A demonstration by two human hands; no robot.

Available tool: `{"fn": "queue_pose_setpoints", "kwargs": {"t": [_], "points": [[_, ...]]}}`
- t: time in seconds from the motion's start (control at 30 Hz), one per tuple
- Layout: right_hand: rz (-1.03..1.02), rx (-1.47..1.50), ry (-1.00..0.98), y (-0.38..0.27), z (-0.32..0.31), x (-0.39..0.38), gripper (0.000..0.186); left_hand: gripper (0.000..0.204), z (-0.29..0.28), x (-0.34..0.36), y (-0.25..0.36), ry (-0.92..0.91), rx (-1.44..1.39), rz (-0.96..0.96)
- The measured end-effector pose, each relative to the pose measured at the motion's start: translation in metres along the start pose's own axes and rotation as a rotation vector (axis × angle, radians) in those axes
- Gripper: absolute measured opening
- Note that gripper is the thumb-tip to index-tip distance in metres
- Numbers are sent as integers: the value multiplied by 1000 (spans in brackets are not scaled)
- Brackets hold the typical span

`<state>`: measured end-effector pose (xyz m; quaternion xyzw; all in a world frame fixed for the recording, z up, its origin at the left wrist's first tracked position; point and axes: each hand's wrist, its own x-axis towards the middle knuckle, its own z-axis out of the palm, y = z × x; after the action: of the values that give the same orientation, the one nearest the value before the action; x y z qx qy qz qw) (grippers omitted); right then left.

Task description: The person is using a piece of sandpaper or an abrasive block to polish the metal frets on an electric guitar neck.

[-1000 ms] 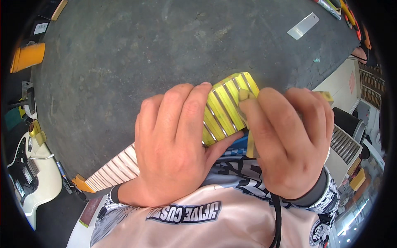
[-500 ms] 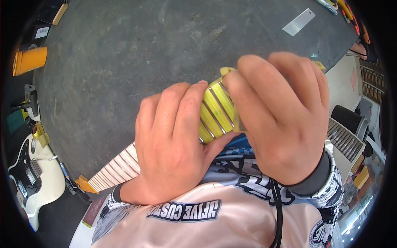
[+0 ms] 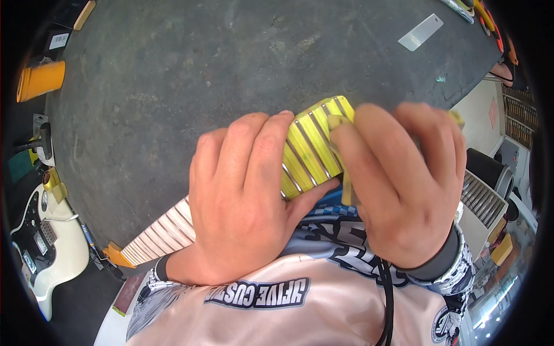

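Observation:
A guitar neck lies slantwise across the front of my body, its pale fretboard crossed by metal frets. Yellow tape covers the wood between the frets toward its right-hand end. My left hand is wrapped over the middle of the neck, thumb along the near edge. Bent over the taped end is my right hand, slightly blurred, its fingers closed on a dull yellow piece. Bits of that piece show beside the fingers; the rest is hidden, so its kind cannot be told.
On the dark bench mat, a flat metal plate lies at the far right. A white guitar body and a hammer sit at left, near an orange container. Cables or tool handles crowd the far right corner.
My right hand has slid right and a little nearer with the yellow piece, uncovering more taped frets at the neck's end. My left hand stays on the neck.

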<state>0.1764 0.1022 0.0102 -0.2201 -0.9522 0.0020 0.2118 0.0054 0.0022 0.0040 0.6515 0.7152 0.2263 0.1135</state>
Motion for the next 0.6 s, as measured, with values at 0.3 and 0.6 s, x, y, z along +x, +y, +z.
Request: {"fn": "queue_pose_setpoints", "kwargs": {"t": [0.3,0.6], "points": [[30,31,-33,-1,-3,4,41,73,0,0,0,9,-2,-3],[8,4,-31,-3,-3,1,43,73,-1,0,0,-5,-1,-2]]}}
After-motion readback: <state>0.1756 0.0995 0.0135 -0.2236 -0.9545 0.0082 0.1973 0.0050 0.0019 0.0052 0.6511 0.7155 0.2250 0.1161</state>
